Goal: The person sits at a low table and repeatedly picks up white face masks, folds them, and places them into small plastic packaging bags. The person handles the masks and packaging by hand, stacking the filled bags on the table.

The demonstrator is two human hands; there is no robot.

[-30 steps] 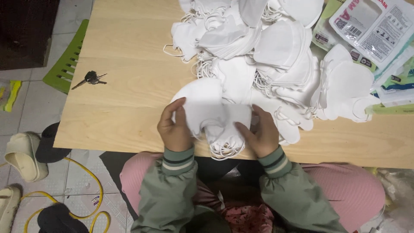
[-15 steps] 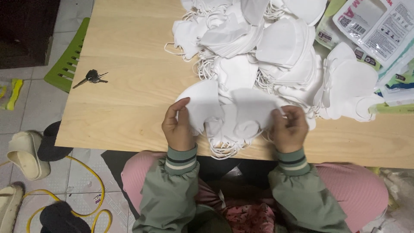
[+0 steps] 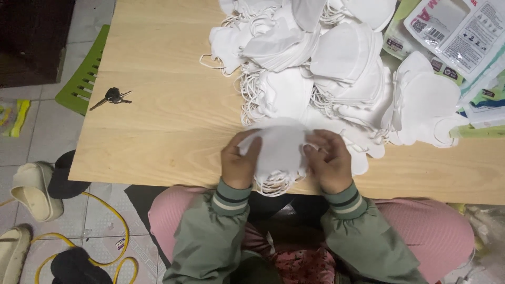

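Note:
My left hand (image 3: 238,162) and my right hand (image 3: 330,160) both grip a small stack of white folded face masks (image 3: 279,150) at the near edge of the wooden table (image 3: 158,137). The stack's elastic loops hang below it, over the table edge. Just behind my hands lies a large loose pile of white masks (image 3: 326,68), spreading to the table's right side.
A bunch of keys (image 3: 111,97) lies on the table's left part. Printed plastic mask packets (image 3: 457,31) sit at the back right. A green plastic chair (image 3: 83,79), slippers (image 3: 31,186) and a yellow cable (image 3: 113,221) are on the tiled floor at left.
My hands have drawn together, gathering the masks into one compact stack; half a second ago the right hand was further right with the masks spread wider.

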